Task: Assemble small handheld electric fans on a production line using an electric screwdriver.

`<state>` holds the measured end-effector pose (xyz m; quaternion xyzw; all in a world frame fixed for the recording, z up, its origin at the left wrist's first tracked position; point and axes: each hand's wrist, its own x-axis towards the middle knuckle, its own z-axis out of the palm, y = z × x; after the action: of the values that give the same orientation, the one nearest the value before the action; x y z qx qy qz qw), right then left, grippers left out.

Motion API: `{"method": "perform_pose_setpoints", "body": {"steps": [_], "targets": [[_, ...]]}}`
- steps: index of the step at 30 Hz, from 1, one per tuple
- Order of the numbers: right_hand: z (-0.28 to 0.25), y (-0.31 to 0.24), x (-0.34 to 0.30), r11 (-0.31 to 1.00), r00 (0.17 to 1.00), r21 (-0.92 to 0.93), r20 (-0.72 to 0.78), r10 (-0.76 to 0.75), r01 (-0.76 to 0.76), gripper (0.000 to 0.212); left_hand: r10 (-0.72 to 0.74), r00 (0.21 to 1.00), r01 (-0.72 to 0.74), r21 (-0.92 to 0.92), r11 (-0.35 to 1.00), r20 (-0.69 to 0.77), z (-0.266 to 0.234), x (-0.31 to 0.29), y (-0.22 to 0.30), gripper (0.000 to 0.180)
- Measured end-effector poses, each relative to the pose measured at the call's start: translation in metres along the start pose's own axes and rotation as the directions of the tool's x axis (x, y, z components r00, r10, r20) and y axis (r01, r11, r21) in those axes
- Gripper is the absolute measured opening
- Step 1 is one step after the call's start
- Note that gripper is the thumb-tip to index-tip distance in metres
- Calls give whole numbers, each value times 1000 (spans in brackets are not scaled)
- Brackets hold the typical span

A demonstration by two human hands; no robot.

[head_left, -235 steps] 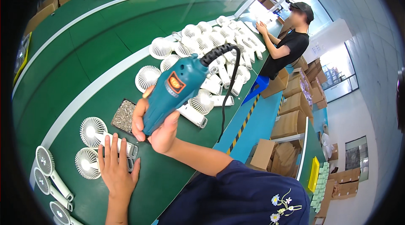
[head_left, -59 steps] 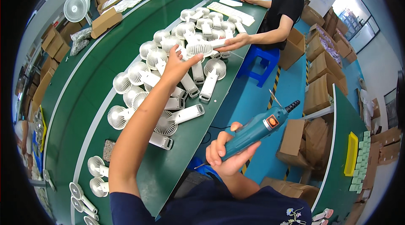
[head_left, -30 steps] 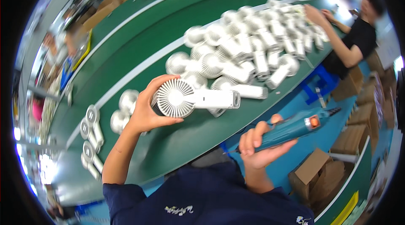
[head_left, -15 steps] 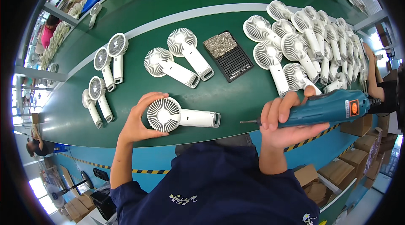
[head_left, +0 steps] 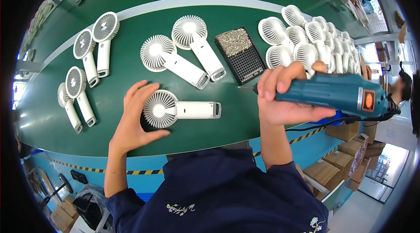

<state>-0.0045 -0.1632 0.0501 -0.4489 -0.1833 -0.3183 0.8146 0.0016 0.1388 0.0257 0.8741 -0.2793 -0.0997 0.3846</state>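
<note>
A white handheld fan lies on the green table with its handle pointing right. My left hand curves round the left side of its grille, thumb and fingers spread, with a gap between palm and fan. In my right hand is a teal electric screwdriver, its bit pointing left. The bit's tip hovers near the lower edge of a black perforated screw tray, whose far half is heaped with small metallic screws. Two more white fans, an upper one and a lower one, lie beyond the first.
Several fans, one of them the large fan, lie at the left of the table. A dense group of fans covers the right side, partly behind my right hand. Cardboard boxes stand below right. Another person is at the right edge.
My left hand has loosened from the fan's grille, its thumb now apart from the rim. My right hand has carried the screwdriver up toward the screw tray. The whole view has shifted.
</note>
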Motion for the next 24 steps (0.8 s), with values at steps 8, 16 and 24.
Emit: {"method": "perform_pose_setpoints", "body": {"steps": [8, 16, 24], "targets": [[17, 46, 15, 985, 998, 164, 50, 45, -52, 99, 356, 911, -409, 341, 847, 207, -2, 90, 51, 48], [8, 65, 6, 986, 993, 119, 43, 112, -117, 104, 364, 918, -396, 339, 854, 156, 22, 108, 23, 33], [1, 64, 5, 993, 992, 32, 63, 110, -113, 99, 344, 922, -382, 278, 881, 178, 24, 112, 19, 38]]}}
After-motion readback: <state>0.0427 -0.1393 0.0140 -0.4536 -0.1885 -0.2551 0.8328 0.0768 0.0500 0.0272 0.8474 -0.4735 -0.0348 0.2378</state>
